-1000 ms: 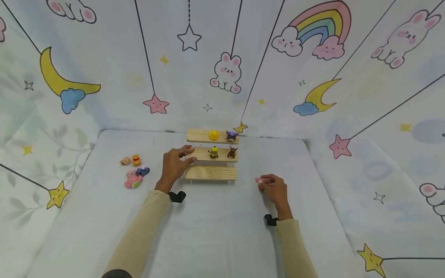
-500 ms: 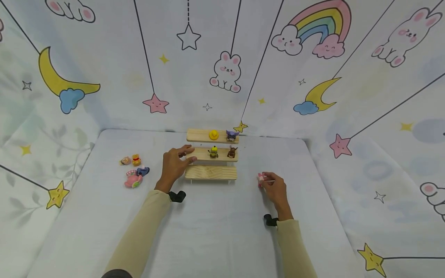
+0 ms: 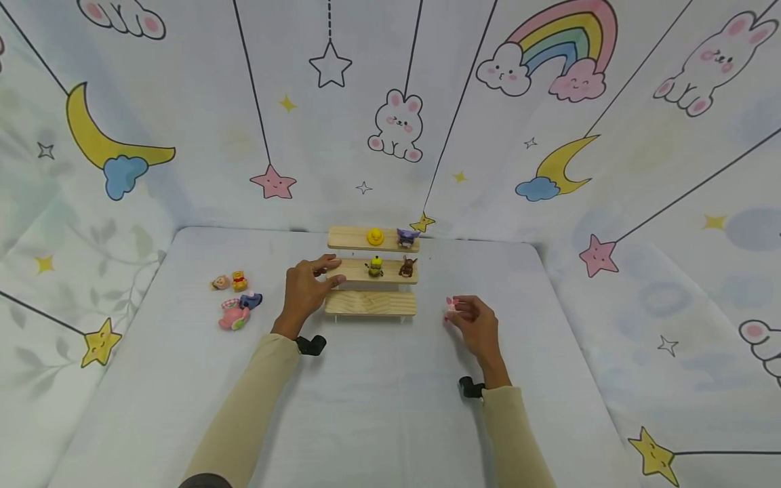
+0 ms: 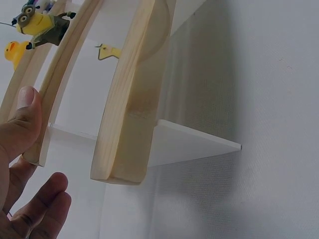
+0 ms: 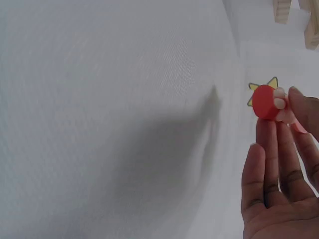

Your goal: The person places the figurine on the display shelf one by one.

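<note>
My left hand [image 3: 302, 291] grips the left end of the middle board [image 3: 354, 272] of a three-tier wooden shelf, thumb on its face and fingers behind. To the right of the shelf, above the white tablecloth, my right hand [image 3: 478, 329] pinches a small pink figurine [image 3: 451, 306]. Its round red base [image 5: 264, 102] faces the right wrist camera; the fingers partly hide its body. A minion figurine [image 3: 375, 267] and a brown figurine [image 3: 406, 267] stand on the middle board. The top board [image 3: 350, 238] bears a yellow duck [image 3: 375, 236] and a purple figurine [image 3: 407, 237].
The bottom board [image 3: 370, 303] bears no figurine and rests on white side supports [image 4: 192, 144]. Left of the shelf lie several small figurines, among them a yellow-and-red bear [image 3: 239, 281], a blue one [image 3: 251, 300] and a pink one [image 3: 233, 318]. A printed cloth backdrop rises behind the table.
My right hand has moved a little left and toward the back, turning the pink figurine between its fingers so it stands more upright. The left hand stays on the shelf.
</note>
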Demonstrator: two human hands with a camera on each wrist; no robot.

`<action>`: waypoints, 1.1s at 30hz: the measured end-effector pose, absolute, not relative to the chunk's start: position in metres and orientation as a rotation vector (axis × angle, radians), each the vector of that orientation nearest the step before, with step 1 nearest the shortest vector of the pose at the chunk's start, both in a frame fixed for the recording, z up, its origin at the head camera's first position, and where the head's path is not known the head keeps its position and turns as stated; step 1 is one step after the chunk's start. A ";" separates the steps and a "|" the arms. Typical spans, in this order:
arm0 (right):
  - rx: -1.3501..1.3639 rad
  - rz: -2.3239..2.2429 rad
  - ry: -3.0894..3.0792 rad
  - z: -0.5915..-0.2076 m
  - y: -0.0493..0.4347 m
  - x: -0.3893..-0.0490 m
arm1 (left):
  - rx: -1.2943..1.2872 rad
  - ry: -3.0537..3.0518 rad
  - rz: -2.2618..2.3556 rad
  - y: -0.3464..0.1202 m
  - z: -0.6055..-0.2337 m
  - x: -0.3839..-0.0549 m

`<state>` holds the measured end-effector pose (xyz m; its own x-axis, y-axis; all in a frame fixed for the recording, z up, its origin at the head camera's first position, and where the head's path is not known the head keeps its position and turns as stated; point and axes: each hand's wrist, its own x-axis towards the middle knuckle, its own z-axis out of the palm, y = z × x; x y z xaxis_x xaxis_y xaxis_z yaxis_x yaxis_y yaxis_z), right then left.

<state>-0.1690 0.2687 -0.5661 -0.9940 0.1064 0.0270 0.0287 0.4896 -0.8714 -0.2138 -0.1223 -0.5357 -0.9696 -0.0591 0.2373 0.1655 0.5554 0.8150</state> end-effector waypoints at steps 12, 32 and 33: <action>0.092 1.596 -2.505 -0.554 0.240 -0.172 | -0.112 -2.525 -1.379 -0.123 -0.537 -0.214; 0.279 1.654 -2.433 -0.545 0.197 -0.180 | -0.115 -2.536 -1.373 -0.123 -0.538 -0.215; 0.279 1.654 -2.436 -0.545 0.196 -0.180 | -0.115 -2.537 -1.374 -0.123 -0.538 -0.215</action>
